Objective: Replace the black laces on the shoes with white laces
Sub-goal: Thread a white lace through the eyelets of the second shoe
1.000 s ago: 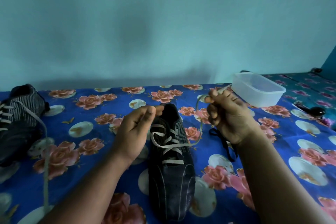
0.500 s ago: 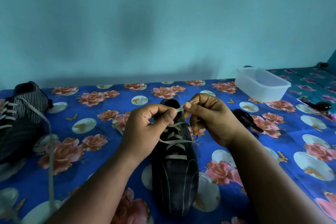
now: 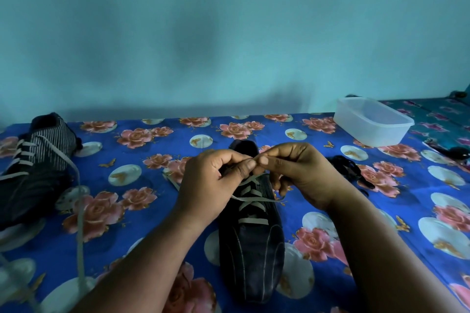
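Two dark shoes on the flowered bedsheet, white laces going in, black lace cast aside.

The near shoe (image 3: 250, 249) lies flat, toe toward the person, its white lace (image 3: 250, 207) crisscrossed partway up and its ends pinched above the tongue. The second shoe (image 3: 33, 173) sits at far left, white-laced, one loose end trailing forward. The black lace (image 3: 352, 173) lies bunched just right of the near shoe.

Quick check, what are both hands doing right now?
Left hand: pinches the white lace above the middle shoe.
Right hand: pinches the same white lace, fingertips meeting the left's.
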`<state>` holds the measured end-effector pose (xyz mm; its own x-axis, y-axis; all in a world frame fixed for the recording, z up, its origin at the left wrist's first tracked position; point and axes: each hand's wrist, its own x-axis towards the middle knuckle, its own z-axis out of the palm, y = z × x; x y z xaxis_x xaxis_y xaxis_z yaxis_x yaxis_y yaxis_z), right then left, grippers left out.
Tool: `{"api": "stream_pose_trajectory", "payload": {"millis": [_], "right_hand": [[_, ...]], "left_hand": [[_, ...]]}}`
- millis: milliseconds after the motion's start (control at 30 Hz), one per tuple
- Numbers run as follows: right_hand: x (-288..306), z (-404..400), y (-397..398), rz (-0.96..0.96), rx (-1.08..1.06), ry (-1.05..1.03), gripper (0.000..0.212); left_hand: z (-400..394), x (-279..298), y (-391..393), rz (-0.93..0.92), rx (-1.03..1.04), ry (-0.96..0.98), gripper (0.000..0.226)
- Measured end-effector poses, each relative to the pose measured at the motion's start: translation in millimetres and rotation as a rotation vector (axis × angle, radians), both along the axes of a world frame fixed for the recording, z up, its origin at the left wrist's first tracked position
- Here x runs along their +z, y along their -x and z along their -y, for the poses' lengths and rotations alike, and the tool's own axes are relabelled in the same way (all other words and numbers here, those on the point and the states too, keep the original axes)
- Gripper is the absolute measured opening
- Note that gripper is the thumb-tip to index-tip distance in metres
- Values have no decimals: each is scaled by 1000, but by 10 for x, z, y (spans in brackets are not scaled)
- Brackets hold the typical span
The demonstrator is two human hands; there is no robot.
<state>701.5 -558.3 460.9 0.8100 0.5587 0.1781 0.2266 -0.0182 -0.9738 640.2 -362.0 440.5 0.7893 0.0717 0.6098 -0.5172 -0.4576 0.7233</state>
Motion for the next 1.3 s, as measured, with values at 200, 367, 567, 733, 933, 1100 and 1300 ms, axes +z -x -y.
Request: {"api": "stream_pose_trajectory", "payload": {"millis": [200,367,567,733,933,1100,1300], "right_hand": [[-84,-14,-69,60,-105,23,20],[-139,45,-159,107,-131,88,21],[-262,37,-220,328,-53,378,17],[-317,84,-275,272,8,287,14],[-374,127,-321,244,80,178,15],[-370,151,-319,231,107,168,14],[-363,145,-308,205,93,168,12]], "left_hand": [[3,-67,-73,105,198,-200,18],[46,-147,-108,30,165,-205,21],[43,-149,-129,-32,194,-241,27],[-2,-96,-143,-127,164,-226,14],[47,-10,-125,-208,229,-392,5],[0,-4,-143,-255,235,-503,12],[-55,12,-164,-161,87,-564,12]]}}
